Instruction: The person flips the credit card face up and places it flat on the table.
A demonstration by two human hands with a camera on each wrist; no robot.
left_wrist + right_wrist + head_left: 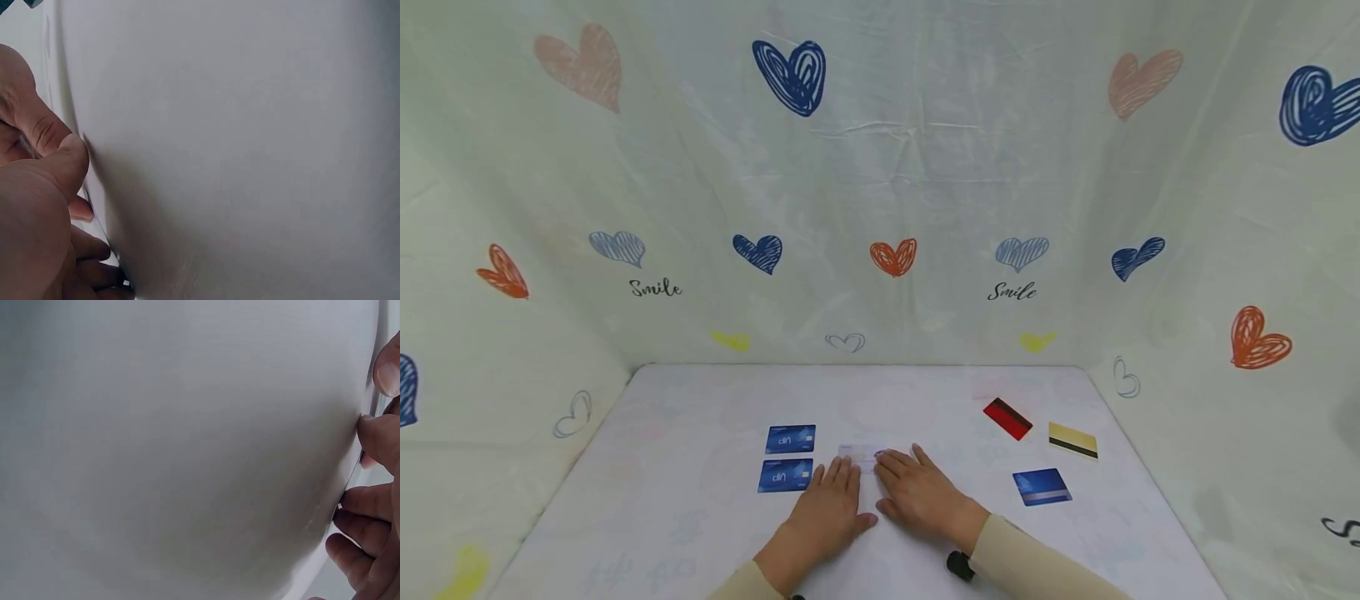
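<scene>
Beige sleeves reach in from the lower edge, a black device at the right wrist. Beyond them, my left hand and right hand lie fingers extended, clasping nothing, their tips over a pale card flat on the white table; my fingers hide its ends. Two glossy blue cards sit to the left, one just beyond the other; whether my outer finger touches the nearer, I cannot tell. Well to the right lie a red card and a yellow card, each black-striped, and a blue pale-striped card. Behind hangs a creased curtain printed with scribbled hearts and "Smile".
</scene>
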